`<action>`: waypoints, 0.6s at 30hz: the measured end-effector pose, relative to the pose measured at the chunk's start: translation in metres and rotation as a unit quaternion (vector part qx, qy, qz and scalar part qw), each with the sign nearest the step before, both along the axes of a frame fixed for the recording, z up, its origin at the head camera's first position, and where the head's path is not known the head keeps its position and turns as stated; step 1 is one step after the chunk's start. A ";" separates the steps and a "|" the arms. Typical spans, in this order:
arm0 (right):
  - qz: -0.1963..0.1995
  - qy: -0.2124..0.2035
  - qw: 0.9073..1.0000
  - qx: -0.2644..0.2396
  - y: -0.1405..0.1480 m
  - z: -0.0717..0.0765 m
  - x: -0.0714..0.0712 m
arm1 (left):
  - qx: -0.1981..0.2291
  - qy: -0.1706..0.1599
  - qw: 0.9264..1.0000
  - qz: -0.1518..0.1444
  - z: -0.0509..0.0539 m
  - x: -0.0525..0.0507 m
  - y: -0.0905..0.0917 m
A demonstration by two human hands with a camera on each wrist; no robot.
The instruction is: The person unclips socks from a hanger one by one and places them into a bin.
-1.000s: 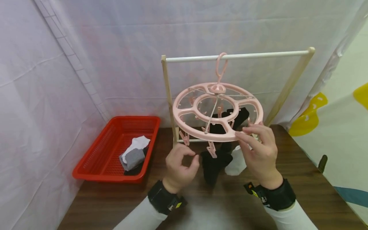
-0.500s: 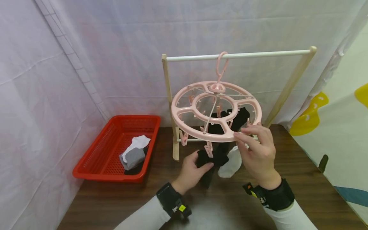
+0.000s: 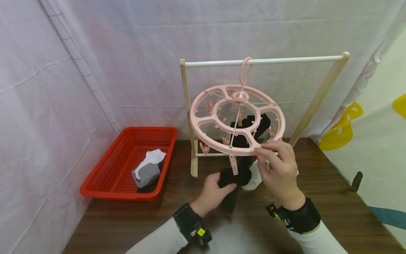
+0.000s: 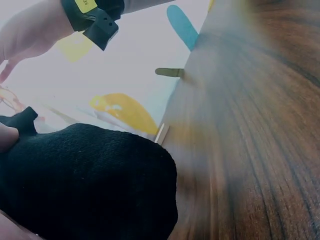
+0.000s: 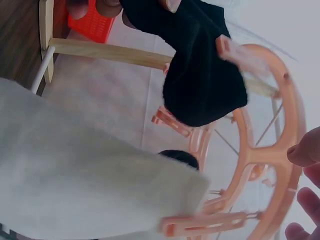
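With the left hand (image 3: pixel 211 192), grips a black sock (image 3: pixel 242 177) at a peg (image 3: pixel 233 163) on the hanger (image 3: pixel 242 152)'s near edge, and with the right hand (image 3: pixel 280 173), holds that same edge, apparently steadying it for clipping or unclipping, and next probably calls for squeezing the peg.

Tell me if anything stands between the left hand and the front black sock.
Nothing visible does: the left hand pinches the front black sock directly. The nearest pink clothespin overlaps the sock in the head view; whether it clamps is unclear.
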State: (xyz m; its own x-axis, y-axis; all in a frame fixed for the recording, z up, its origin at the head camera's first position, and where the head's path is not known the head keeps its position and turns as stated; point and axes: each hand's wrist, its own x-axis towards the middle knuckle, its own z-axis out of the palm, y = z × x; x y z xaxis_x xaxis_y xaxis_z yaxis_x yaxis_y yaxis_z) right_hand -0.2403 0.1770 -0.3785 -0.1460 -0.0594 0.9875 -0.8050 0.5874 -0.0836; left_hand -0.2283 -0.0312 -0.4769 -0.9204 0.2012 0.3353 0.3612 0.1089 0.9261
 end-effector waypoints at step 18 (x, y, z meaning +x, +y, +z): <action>0.060 -0.035 0.996 0.051 -0.008 -0.012 0.008 | -0.013 -0.005 1.000 0.005 -0.006 -0.002 0.001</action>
